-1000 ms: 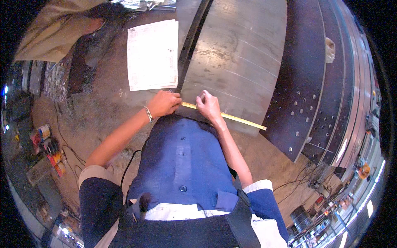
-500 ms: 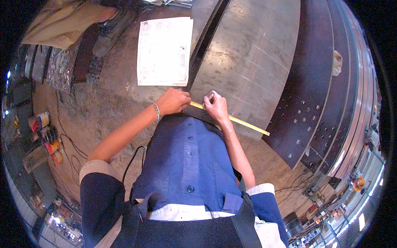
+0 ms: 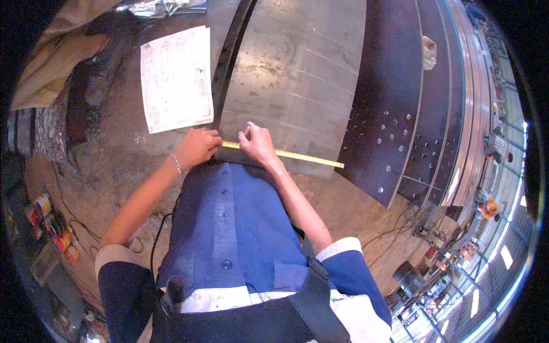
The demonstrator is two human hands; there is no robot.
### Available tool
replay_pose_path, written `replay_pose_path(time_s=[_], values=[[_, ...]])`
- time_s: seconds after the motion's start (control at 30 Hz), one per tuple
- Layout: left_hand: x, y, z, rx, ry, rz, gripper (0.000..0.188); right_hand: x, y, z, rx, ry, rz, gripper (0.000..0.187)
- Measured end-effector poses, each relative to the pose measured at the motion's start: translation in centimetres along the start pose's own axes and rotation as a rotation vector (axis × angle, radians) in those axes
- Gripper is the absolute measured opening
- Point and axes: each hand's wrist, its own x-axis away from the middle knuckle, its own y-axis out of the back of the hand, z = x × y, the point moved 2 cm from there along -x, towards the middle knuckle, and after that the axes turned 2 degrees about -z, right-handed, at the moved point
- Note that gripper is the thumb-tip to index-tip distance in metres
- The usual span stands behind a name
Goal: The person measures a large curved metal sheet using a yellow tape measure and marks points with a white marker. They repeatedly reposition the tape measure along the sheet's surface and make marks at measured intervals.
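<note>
A yellow measuring tape [image 3: 309,157] stretches across the near end of a grey steel plate [image 3: 297,74], its free tip reaching past the plate's right edge. At the plate's left edge, my left hand [image 3: 199,146] is closed on the other end of the tape; whether the case is inside the fist is hidden. My right hand [image 3: 259,144] rests over the tape just right of it, fingers pinched on something small that I cannot make out. Pale lines cross the plate at intervals.
A white drawing sheet [image 3: 177,80] lies left of the plate. Dark steel plates with drilled holes [image 3: 383,114] overlap on the right. Another person's trouser leg [image 3: 51,63] is at upper left. Cables [image 3: 394,234] trail over the floor at right.
The view has turned and shifted, so plate, sheet and hands appear farther left. Both hands keep about the same places on the tape and plate.
</note>
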Motion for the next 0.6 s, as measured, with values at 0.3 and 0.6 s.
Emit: replay_pose_path(time_s=[0.3,0.6], values=[[0.0,0.5,-0.2,-0.005,-0.002,0.023,0.009,0.3,-0.5,0.1,0.030,-0.001,-0.036,0.023],[0.0,-0.4,0.4,-0.001,-0.064,-0.038,0.011,0.0,-0.4,-0.7,0.037,0.013,-0.019,0.021]])
